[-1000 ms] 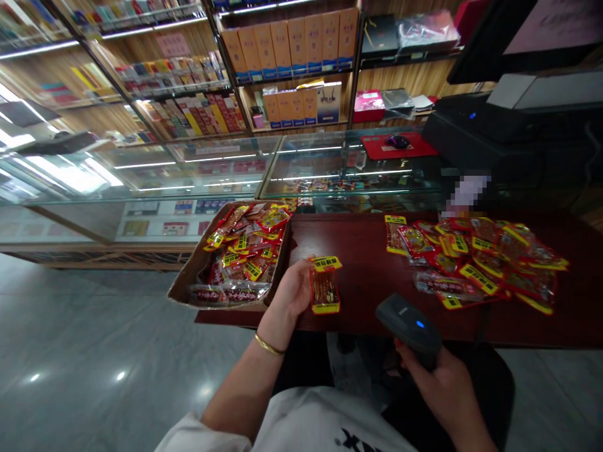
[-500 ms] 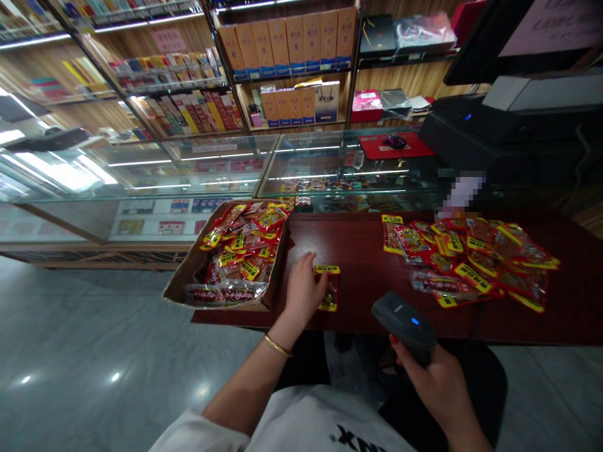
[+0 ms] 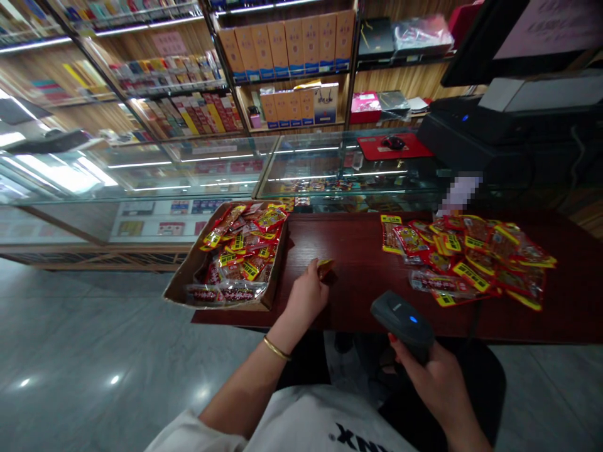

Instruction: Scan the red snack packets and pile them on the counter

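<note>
My left hand [image 3: 308, 294] is closed on a small red and yellow snack packet [image 3: 325, 269], held tilted just above the dark red tabletop [image 3: 351, 248]; most of the packet is hidden by my fingers. In my right hand [image 3: 431, 376] is a black barcode scanner [image 3: 402, 319] with a blue light, its head pointing up and left over the table's front edge. Left of my left hand sits an open cardboard box [image 3: 277, 276] full of similar packets. A loose pile of snack packets [image 3: 471, 260] lies on the right side of the table.
Behind the table runs a glass display counter [image 3: 226, 166] bearing a red mouse pad [image 3: 367, 147] and a computer mouse [image 3: 394, 143]. A monitor [image 3: 480, 53] and dark machine [image 3: 471, 135] stand at the right. Shelves of boxes [image 3: 289, 47] line the back.
My left hand has picked up the packet that was lying flat on the table and tilted it up. The scanner in my right hand has hardly moved.
</note>
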`<state>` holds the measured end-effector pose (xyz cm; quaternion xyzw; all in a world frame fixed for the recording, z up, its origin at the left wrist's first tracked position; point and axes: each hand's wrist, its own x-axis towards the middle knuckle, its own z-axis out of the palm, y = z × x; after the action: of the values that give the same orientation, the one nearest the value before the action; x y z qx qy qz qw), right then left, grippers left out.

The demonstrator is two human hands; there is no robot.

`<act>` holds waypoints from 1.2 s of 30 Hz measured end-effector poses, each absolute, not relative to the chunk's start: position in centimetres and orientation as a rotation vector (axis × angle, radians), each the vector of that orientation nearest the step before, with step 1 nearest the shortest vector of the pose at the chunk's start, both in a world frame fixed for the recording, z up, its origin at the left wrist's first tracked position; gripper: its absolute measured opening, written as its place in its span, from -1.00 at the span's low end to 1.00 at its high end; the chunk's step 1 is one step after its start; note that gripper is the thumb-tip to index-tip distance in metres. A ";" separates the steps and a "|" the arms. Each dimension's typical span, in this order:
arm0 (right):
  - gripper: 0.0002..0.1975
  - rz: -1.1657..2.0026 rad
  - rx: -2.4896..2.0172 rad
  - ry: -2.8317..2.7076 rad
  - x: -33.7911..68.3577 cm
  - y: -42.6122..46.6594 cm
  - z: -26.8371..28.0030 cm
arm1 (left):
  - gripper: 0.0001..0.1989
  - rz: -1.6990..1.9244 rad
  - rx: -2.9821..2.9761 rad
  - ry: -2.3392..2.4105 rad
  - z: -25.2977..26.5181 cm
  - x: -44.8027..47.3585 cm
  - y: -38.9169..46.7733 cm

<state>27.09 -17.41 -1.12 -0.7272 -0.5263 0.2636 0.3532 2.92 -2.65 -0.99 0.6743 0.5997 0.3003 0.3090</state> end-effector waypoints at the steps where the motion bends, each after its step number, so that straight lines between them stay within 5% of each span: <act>1: -0.55 0.683 -1.876 -1.363 27.1 -17.4 -1.2 | -0.38 0.874 1.631 1.532 -1.2 2.7 -2.2; 6: -0.55 0.710 -1.836 -1.384 27.1 -17.1 -1.0 | -0.30 1.131 0.829 1.019 -2.7 3.2 -0.5; 9: -0.57 0.696 -1.830 -1.398 27.1 -16.9 -0.5 | -0.44 1.170 0.684 0.903 -3.6 3.6 -0.2; 12: -0.58 0.705 -1.827 -1.397 27.0 -16.8 -0.2 | -0.59 1.169 0.662 0.865 -4.1 3.5 0.0; 25: -0.68 0.729 -1.779 -1.545 27.0 -16.3 0.6 | -0.51 1.109 1.310 0.884 -4.6 4.6 -0.9; 36: -0.68 0.717 -1.899 -1.514 28.2 -18.3 -0.3 | -0.70 1.096 1.004 0.907 -4.9 4.4 -0.8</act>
<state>28.21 -18.35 -0.27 -0.7154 -0.5704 0.2702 0.2998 4.35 -0.78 -4.87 0.4409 0.3982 0.4815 0.6443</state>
